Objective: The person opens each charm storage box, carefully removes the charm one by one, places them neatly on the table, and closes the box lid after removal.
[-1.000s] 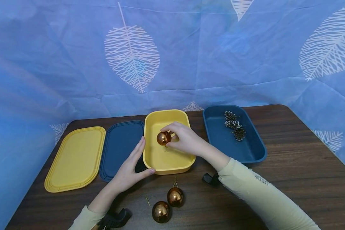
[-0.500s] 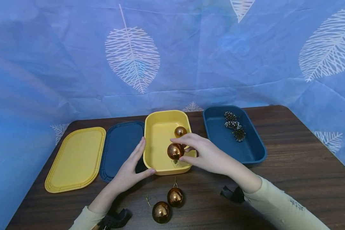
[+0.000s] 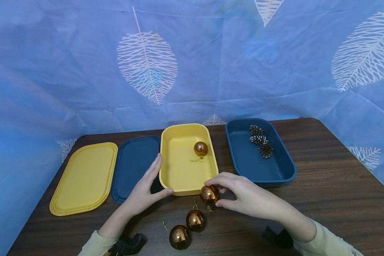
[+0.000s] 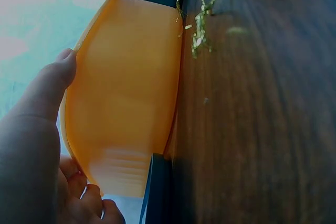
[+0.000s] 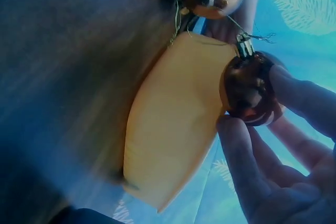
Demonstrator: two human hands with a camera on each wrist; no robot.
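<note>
My right hand (image 3: pixel 249 197) pinches a shiny copper bauble (image 3: pixel 209 195) between thumb and fingers, just off the front right corner of a yellow box (image 3: pixel 176 167). In the right wrist view the bauble's metal cap and gold string (image 5: pixel 245 45) show. My left hand (image 3: pixel 144 192) lies with fingers straight along the box's left side and its thumb at the front rim. One copper bauble (image 3: pixel 200 148) sits inside the yellow box. Two others, a nearer bauble (image 3: pixel 180 237) and one beside it (image 3: pixel 195 220), lie on the table in front.
Right of the yellow box stands a blue box (image 3: pixel 252 165) with pine cones (image 3: pixel 258 139) inside. To the left lie a blue lid (image 3: pixel 136 156) and a yellow lid (image 3: pixel 83 177). A patterned blue cloth (image 3: pixel 195 64) hangs behind the brown table (image 3: pixel 323 160).
My right hand has carried the bauble from inside the yellow box toward me and right, past its front rim. The bauble left inside came into view. My left hand has stayed put.
</note>
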